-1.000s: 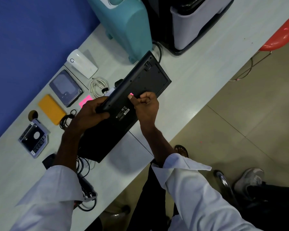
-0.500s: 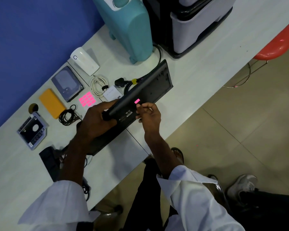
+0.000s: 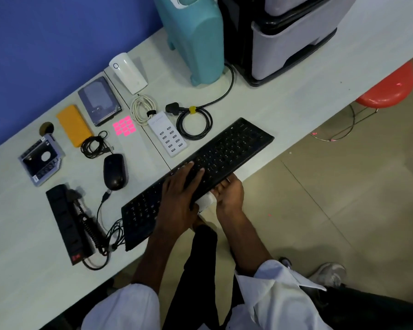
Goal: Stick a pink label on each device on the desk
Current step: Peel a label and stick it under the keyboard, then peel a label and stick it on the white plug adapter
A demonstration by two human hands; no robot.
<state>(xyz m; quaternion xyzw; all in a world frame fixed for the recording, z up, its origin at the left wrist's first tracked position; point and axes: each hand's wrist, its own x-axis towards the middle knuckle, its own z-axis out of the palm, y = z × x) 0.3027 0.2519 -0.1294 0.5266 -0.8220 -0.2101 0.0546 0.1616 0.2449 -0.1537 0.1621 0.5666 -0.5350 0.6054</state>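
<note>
A black keyboard (image 3: 236,144) lies keys up, slanting along the front edge of the pale desk (image 3: 272,96). My left hand (image 3: 179,191) lies across its keys with the thumb at the front edge, holding it. My right hand (image 3: 229,196) grips that front edge from below, fingers tucked under. The pink label stuck on the keyboard's underside is hidden. A sheet of pink labels (image 3: 124,126) lies behind it. Around it sit a black mouse (image 3: 114,171), white USB hub (image 3: 168,135), hard drive (image 3: 99,101), orange power bank (image 3: 74,125), white device (image 3: 128,73), drive caddy (image 3: 41,158) and black power strip (image 3: 65,220).
A teal appliance (image 3: 196,36) and a grey-and-black machine (image 3: 284,36) stand at the back of the desk. A coiled black power cable (image 3: 194,122) and a white cable (image 3: 142,107) lie near the hub. A red stool (image 3: 386,89) stands on the floor to the right.
The keyboard was held tilted up, underside toward me, with my right hand pressing a pink label on it. It has since turned over and come down flat, keys up.
</note>
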